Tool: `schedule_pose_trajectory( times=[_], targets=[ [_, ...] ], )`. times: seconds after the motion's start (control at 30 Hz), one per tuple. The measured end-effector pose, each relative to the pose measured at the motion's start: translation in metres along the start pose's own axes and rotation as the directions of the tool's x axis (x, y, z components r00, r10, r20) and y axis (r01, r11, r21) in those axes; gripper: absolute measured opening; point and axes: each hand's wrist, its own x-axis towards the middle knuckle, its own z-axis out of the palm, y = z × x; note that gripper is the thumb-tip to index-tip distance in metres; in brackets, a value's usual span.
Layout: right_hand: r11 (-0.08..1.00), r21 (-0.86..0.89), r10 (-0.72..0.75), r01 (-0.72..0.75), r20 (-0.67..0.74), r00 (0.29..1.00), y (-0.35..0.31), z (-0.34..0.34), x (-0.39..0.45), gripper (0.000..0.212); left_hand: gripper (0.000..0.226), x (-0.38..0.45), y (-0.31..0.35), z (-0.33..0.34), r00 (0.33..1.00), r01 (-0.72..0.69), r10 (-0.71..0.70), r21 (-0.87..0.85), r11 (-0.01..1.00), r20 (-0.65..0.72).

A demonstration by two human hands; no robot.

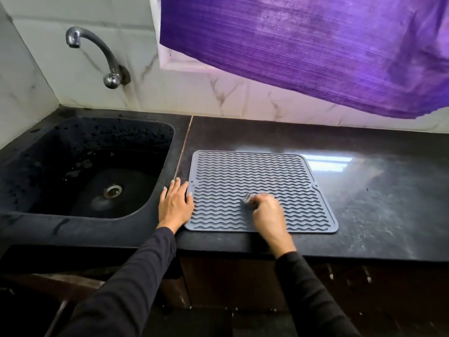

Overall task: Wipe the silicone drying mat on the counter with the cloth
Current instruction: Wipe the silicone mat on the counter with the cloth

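Observation:
A grey silicone drying mat (257, 176) with wavy ridges lies flat on the dark counter (376, 190), near its front edge. My right hand (267, 211) is over the mat's near middle, blurred, its fingers curled round a small bunched grey cloth (247, 198) that touches the mat. My left hand (175, 205) lies flat with straight fingers at the mat's left edge, thumb on the mat's rim, the other fingers on the counter.
A black sink (80, 166) with a metal drain sits left of the mat, under a curved metal tap (97, 54). A purple curtain (315, 45) hangs over the tiled back wall. Bare counter stretches to the right of the mat.

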Motion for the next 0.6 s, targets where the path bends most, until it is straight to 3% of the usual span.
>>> schedule_pose_trajectory(
  times=[0.07,0.13,0.27,0.4,0.47,0.53,0.6],
  targets=[
    [0.960,-0.268,-0.085,0.079,-0.011,0.996,0.003,0.031,-0.015,0.023,0.047,0.000,0.000,0.000,1.000,0.001,-0.001,-0.002,1.000,0.002],
    [0.910,-0.411,-0.062,0.045,-0.028,0.998,0.002,0.044,-0.018,0.024,0.048,0.001,-0.002,-0.001,1.000,0.000,0.000,0.005,1.000,0.029],
    [0.878,-0.474,-0.076,0.066,-0.003,0.997,0.001,0.050,-0.021,0.040,0.053,-0.001,-0.006,-0.005,0.984,-0.022,0.006,0.087,0.996,0.176],
    [0.859,-0.501,-0.100,0.101,0.029,0.995,0.000,0.044,-0.020,0.039,0.054,-0.008,-0.005,-0.009,0.980,-0.045,0.013,0.155,0.987,0.199],
    [0.945,-0.290,-0.125,0.151,0.105,0.987,0.008,0.032,-0.015,0.046,0.053,-0.010,-0.005,-0.009,0.981,-0.040,0.009,0.156,0.987,0.191],
    [0.998,0.069,0.004,-0.010,0.094,0.996,0.012,0.010,-0.005,0.053,0.053,-0.009,-0.005,-0.009,0.984,-0.043,0.016,0.149,0.988,0.177],
    [0.934,0.302,0.185,-0.190,0.045,0.982,0.012,-0.007,0.008,0.053,0.053,-0.009,-0.004,-0.008,0.987,-0.040,0.018,0.136,0.990,0.158]
  ],
)
